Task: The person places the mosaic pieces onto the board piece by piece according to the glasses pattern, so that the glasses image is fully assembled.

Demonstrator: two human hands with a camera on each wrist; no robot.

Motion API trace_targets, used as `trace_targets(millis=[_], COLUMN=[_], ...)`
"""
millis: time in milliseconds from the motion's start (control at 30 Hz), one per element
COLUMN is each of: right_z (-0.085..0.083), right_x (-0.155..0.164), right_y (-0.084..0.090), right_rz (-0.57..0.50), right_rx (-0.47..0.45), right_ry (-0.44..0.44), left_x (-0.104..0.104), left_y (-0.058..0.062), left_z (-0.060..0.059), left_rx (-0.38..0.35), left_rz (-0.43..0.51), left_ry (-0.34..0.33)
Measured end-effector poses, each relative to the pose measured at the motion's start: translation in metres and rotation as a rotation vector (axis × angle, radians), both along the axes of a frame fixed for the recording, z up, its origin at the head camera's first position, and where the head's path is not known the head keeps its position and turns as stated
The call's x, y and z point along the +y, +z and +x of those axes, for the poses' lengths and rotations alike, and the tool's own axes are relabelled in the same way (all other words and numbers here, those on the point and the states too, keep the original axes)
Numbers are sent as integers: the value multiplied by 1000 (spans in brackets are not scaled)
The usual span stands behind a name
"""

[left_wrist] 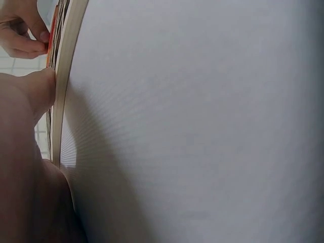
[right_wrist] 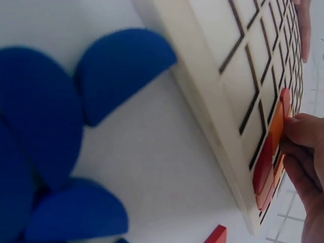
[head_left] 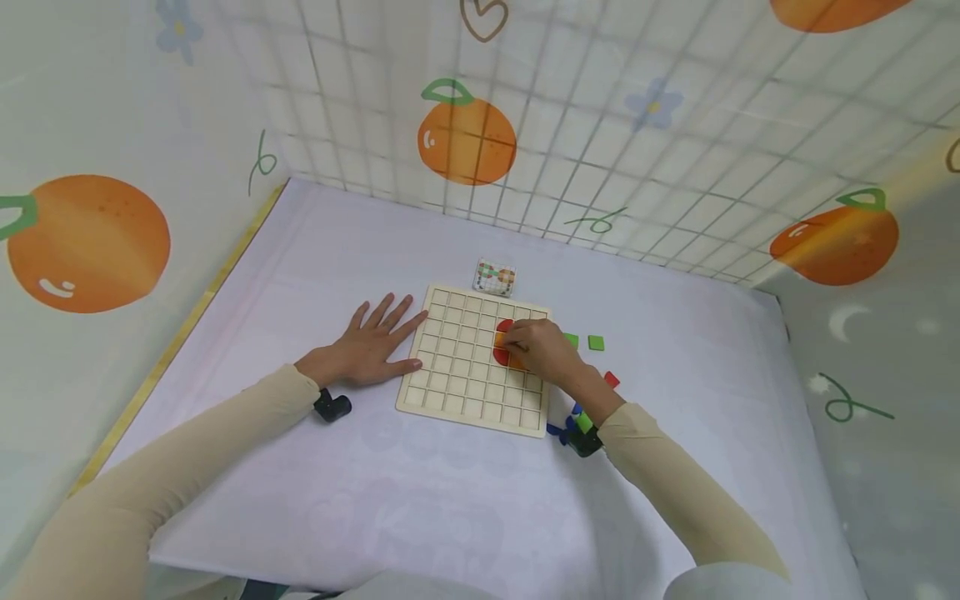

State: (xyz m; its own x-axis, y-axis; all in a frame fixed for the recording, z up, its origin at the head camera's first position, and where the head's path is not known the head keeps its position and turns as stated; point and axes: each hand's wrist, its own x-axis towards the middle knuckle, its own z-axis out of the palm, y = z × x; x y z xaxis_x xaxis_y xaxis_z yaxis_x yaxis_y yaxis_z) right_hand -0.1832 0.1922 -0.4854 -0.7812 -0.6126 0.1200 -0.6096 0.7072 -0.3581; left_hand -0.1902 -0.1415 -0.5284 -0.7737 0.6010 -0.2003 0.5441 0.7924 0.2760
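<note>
Red and orange pieces (head_left: 502, 340) on the wooden grid board (head_left: 465, 367) are mostly covered by the right hand (head_left: 542, 350) in the head view; their full outline cannot be made out. The right wrist view shows them edge-on only, as thin red and orange slabs (right_wrist: 271, 152) lying in the board's cells near its right edge. Left wrist view is largely filled by the white table (left_wrist: 202, 126) cover and the board's edge (left_wrist: 63, 76); the left hand's fingers are cut off there.

Right hand: fingers curled, fingertips (right_wrist: 304, 134) pinching the orange piece where it sits on the board. Left hand (head_left: 371, 346): flat, fingers spread straight, resting on the table with fingertips touching the board's left edge; holds nothing.

Blue half-round pieces (right_wrist: 119, 71) lie loose on the table just beside the board's near right corner. Two green squares (head_left: 596, 342) lie right of the board.
</note>
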Motion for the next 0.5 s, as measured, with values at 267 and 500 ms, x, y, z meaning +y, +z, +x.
trace_targets(millis=[267, 500], right_z=[1, 2], right_x=[0, 1], right_y=[4, -4], right_rz=[55, -19], right_rx=[37, 147], right_ry=[19, 66], left_x=[2, 0], left_y=[9, 3], left_z=[4, 1], left_rx=[7, 5], left_rz=[3, -17], left_ry=[-5, 0])
